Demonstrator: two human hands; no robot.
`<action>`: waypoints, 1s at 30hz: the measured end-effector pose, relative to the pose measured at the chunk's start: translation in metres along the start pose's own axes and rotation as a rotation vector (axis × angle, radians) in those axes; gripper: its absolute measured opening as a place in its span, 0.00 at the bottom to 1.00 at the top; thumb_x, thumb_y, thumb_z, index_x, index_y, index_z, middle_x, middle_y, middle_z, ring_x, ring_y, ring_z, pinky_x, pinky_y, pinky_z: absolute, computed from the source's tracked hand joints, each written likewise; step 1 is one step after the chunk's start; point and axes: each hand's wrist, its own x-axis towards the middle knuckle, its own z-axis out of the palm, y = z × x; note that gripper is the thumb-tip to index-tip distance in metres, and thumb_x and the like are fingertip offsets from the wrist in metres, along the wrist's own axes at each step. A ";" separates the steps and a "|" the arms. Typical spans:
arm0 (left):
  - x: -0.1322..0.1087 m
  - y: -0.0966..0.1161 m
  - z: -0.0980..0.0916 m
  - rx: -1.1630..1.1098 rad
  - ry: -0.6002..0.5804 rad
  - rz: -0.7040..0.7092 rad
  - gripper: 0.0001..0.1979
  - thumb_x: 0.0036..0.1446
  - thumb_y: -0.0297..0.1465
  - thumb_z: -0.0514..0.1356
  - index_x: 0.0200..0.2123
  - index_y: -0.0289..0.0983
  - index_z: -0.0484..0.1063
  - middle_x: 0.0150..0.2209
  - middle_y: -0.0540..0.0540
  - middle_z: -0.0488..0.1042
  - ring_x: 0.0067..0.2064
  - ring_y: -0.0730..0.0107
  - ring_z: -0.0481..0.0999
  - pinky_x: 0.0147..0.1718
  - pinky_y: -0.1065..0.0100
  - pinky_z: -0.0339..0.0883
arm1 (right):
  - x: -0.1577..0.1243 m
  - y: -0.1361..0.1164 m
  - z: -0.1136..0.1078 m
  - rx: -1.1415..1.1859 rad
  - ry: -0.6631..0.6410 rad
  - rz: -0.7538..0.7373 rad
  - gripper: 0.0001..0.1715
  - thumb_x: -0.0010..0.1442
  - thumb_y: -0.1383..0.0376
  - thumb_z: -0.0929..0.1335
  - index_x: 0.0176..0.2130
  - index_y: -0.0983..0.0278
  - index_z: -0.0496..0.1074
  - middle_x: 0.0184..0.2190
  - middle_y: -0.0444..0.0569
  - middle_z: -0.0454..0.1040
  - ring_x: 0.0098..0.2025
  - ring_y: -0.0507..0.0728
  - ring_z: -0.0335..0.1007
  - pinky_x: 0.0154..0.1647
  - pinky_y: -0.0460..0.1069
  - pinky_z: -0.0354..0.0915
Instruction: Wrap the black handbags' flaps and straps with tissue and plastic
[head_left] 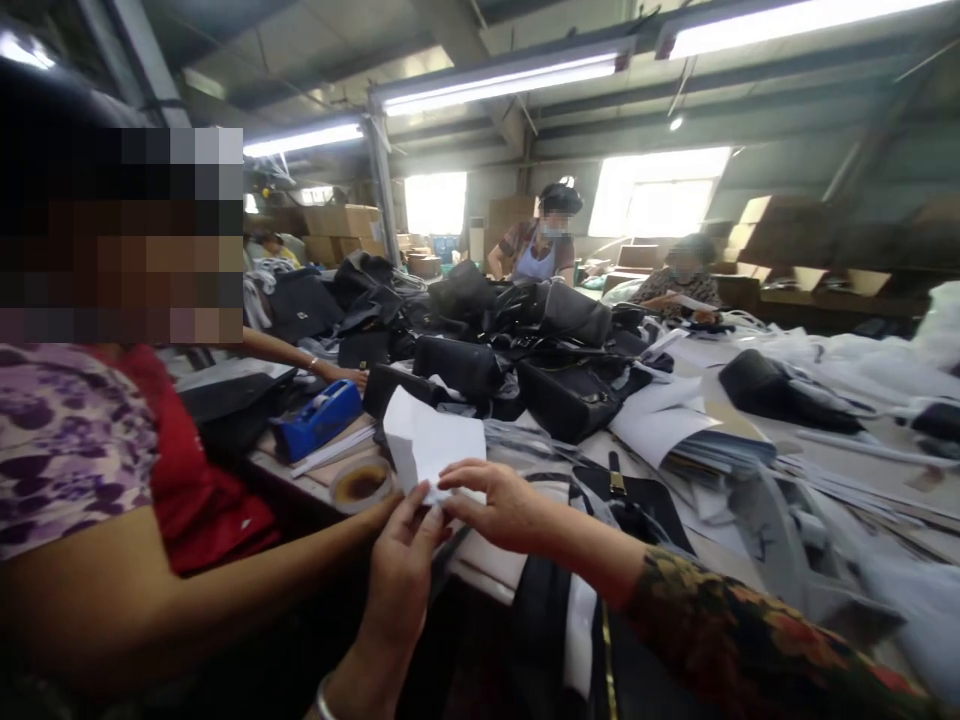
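Observation:
A creased white paper sheet [442,440] is held up in front of me, its left part folded upward. My left hand [405,560] pinches its lower edge between thumb and fingers. From the right, my right hand [499,505] grips the same lower edge, thumb below and fingers curled over it. The forearm of a co-worker [300,555] reaches in just behind my left hand, and that hand is hidden. Under and beside my right hand lie black bag parts [634,495] with gold-coloured hardware and a beige flat piece [491,560].
A blue tape dispenser [322,415] and a round tub of brown stuff [361,483] stand on the left. Black bags [570,395] are heaped across the table. Paper stacks [720,455] and white strips lie to the right. Other people [536,250] work behind the heap.

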 end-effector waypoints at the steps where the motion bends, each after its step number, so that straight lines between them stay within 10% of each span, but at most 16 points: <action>1: 0.005 0.004 -0.004 -0.015 0.032 0.005 0.35 0.50 0.41 0.72 0.59 0.33 0.71 0.54 0.35 0.77 0.49 0.54 0.80 0.43 0.63 0.77 | -0.004 0.002 -0.002 -0.005 0.004 0.002 0.14 0.62 0.65 0.69 0.46 0.65 0.81 0.51 0.55 0.78 0.53 0.61 0.75 0.59 0.53 0.65; 20: 0.104 0.075 -0.031 -0.007 0.296 0.259 0.24 0.56 0.28 0.64 0.57 0.33 0.70 0.50 0.37 0.77 0.40 0.69 0.79 0.31 0.75 0.72 | -0.139 0.036 -0.075 -0.291 0.108 0.240 0.17 0.65 0.52 0.67 0.40 0.55 0.83 0.51 0.55 0.79 0.51 0.65 0.78 0.53 0.57 0.75; 25: 0.084 0.069 -0.029 0.156 0.292 0.366 0.26 0.57 0.32 0.64 0.59 0.36 0.70 0.55 0.37 0.75 0.49 0.62 0.79 0.35 0.72 0.75 | -0.163 0.048 -0.086 -0.329 0.186 0.280 0.16 0.64 0.51 0.68 0.42 0.54 0.83 0.52 0.53 0.79 0.52 0.66 0.77 0.55 0.57 0.74; 30: 0.035 0.012 -0.021 0.429 0.074 0.213 0.25 0.56 0.40 0.66 0.54 0.34 0.74 0.52 0.36 0.78 0.52 0.55 0.79 0.46 0.62 0.76 | -0.182 0.047 -0.096 -0.311 0.311 0.363 0.15 0.66 0.58 0.66 0.40 0.58 0.82 0.49 0.53 0.80 0.51 0.62 0.77 0.55 0.55 0.72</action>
